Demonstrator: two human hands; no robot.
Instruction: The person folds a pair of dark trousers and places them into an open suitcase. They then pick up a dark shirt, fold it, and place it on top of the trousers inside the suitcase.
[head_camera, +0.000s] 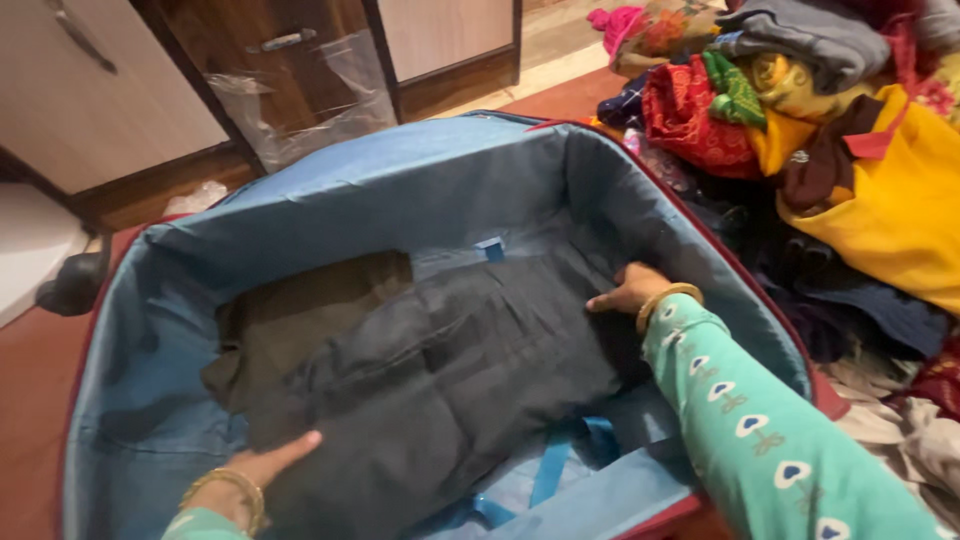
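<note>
While the left hand lies flat with fingers spread on the dark folded garment inside the blue-lined suitcase, the right hand presses its far edge, fingers extended, gripping nothing.

Open suitcase with blue lining, dark folded garment lying inside over a brown one, left hand flat on its near edge, right hand pressing its far edge, heap of colourful clothes just beside the suitcase, wooden cupboard behind
</note>
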